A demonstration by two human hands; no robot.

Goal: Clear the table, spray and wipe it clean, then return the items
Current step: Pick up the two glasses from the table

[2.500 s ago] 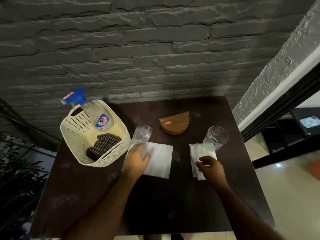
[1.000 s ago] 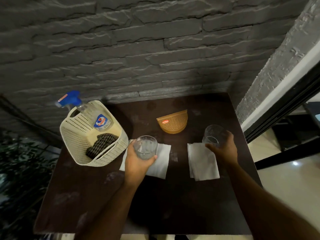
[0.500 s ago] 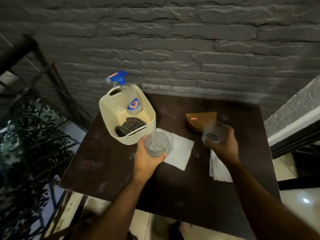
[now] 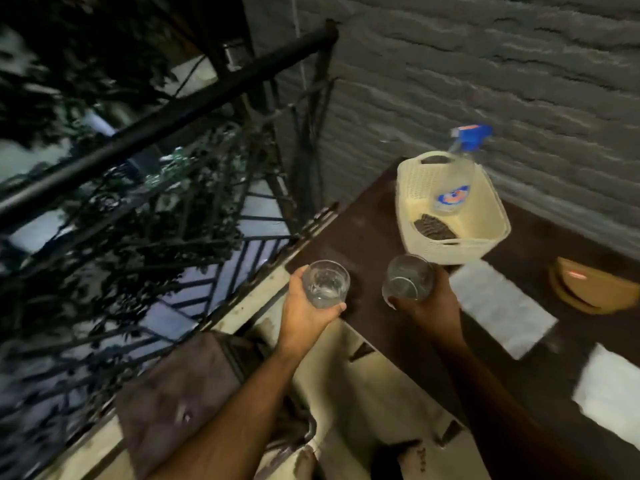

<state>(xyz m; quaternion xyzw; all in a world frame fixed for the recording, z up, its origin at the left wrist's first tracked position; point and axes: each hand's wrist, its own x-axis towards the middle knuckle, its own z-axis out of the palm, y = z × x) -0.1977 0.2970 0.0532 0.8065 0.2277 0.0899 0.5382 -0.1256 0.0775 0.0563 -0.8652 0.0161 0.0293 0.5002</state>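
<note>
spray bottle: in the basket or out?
In. The clear spray bottle with blue trigger leans inside the cream woven plastic basket, its head poking above the rim.

Your two bare arms
Your left hand [image 4: 304, 308] and right hand [image 4: 431, 301] wear no sleeves, gloves, rings or watch.
</note>
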